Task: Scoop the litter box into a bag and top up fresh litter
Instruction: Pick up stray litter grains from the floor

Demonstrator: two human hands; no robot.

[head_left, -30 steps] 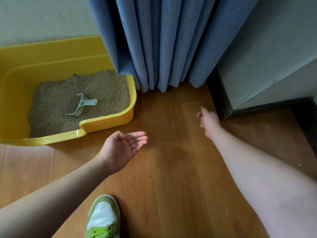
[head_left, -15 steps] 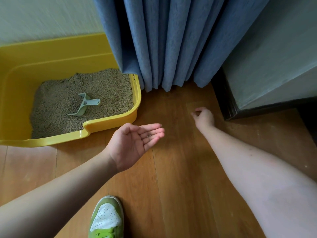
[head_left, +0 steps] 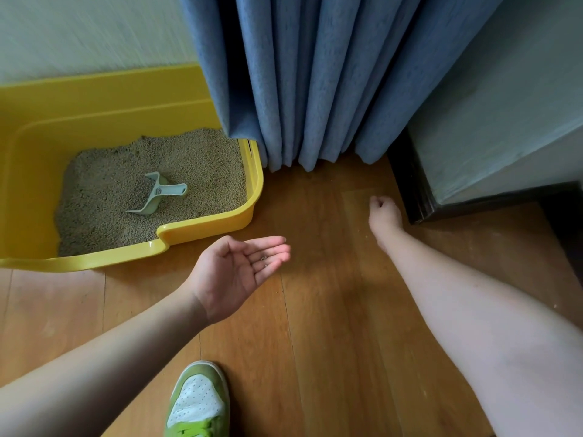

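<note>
A yellow litter box (head_left: 202, 230) sits on the wood floor at the left, filled with beige litter (head_left: 104, 197). A pale green scoop (head_left: 154, 197) lies on the litter. My left hand (head_left: 233, 272) hovers palm up just right of the box's front corner, fingers straight, with a couple of litter pellets (head_left: 263, 258) lying on them. My right hand (head_left: 385, 212) is down at the floor beside the dark baseboard, fingers curled under. What its fingertips hold is hidden. No bag is in view.
A blue curtain (head_left: 299, 89) hangs down to the floor behind the box's right end. A dark baseboard (head_left: 407, 187) and wall corner stand at the right. My green and white shoe (head_left: 197, 402) is at the bottom middle. Tiny specks dot the floor near my right wrist.
My right hand's fingers have curled in at the floor near the baseboard. My left hand has moved right, staying palm up with the pellets on it. The view has shifted slightly.
</note>
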